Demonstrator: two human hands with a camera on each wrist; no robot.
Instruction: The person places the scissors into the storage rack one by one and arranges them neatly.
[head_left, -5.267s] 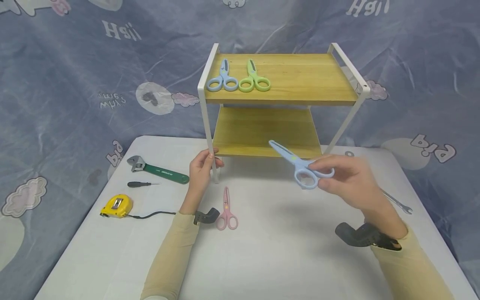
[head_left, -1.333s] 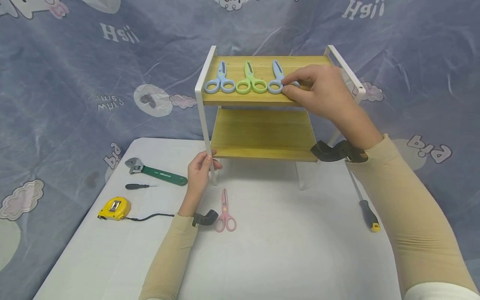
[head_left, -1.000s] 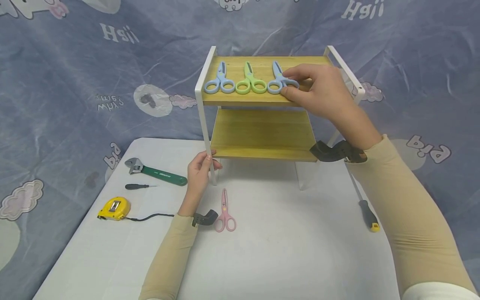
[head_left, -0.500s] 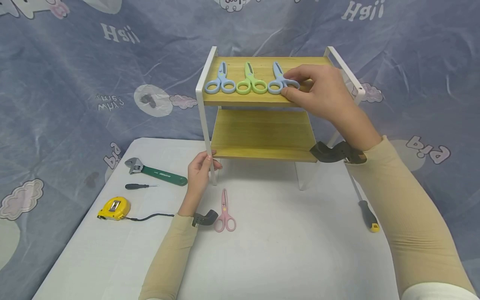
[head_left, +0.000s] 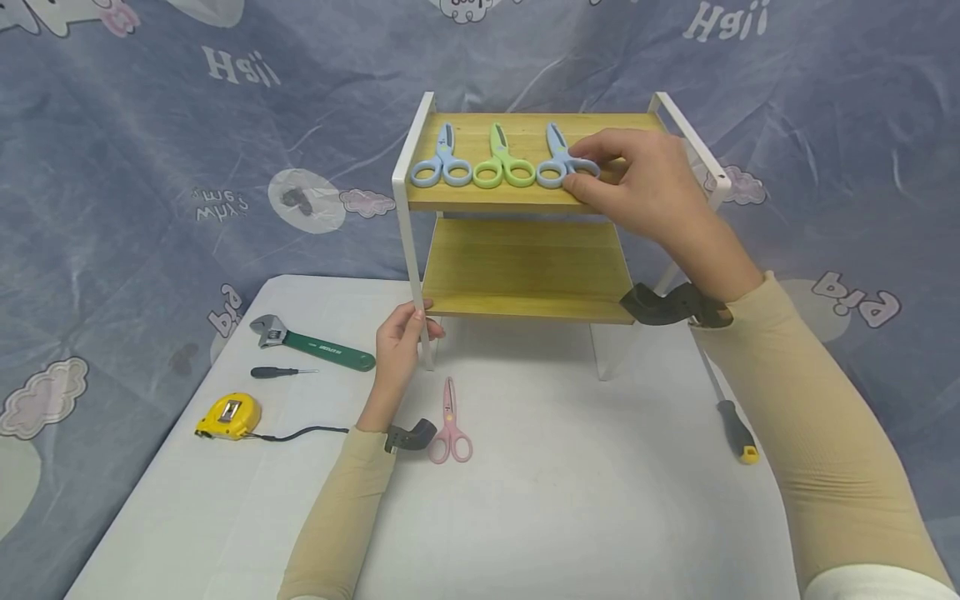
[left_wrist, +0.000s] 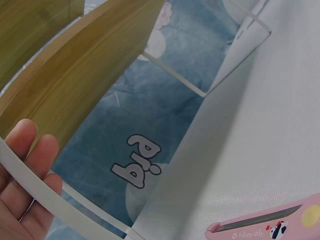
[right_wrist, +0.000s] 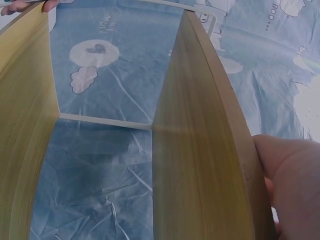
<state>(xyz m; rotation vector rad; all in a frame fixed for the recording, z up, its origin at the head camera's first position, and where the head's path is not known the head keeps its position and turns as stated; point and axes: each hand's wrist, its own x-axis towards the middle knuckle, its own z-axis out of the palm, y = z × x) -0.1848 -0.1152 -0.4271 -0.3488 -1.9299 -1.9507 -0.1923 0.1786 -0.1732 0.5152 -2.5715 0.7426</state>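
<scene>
A: Lying on the top board of the two-tier rack (head_left: 678, 125), third in a row: the blue scissors (head_left: 558, 158), blades pointing away, loops at the front edge. Being pinched at the right-hand loop by the right hand (head_left: 645, 187), forefinger curled over the top and thumb underneath at the board's front edge, remaining fingers curled.

B: And differing from before how?

A: Hardly differing from half a second ago; sitting in the same spot, gripped the same way. Differing greatly from five seconds back, though: then being carried in mid-air in front of the lower board, with only two pairs up top.

B: Neighbours on that board?

A: Lying just to the left, loops almost touching: green scissors (head_left: 502, 162). Further left, near the white post: another blue pair (head_left: 441, 162).

B: And the other hand?

A: Still gripping the rack's front left leg (head_left: 418, 275), the left hand (head_left: 397, 350), fingers wrapped round the white strip, thumb on the near side. Showing the same in the left wrist view: fingertips (left_wrist: 30, 145) lying against the strip.

B: Around on the table (head_left: 562, 500)?

A: Lying just right of the left wrist: pink scissors (head_left: 450, 425). Resting further left: a green-handled wrench (head_left: 315, 342), a small screwdriver (head_left: 281, 372), a yellow tape measure (head_left: 228, 414). Lying beyond the right forearm: a black-handled screwdriver (head_left: 735, 425).
</scene>
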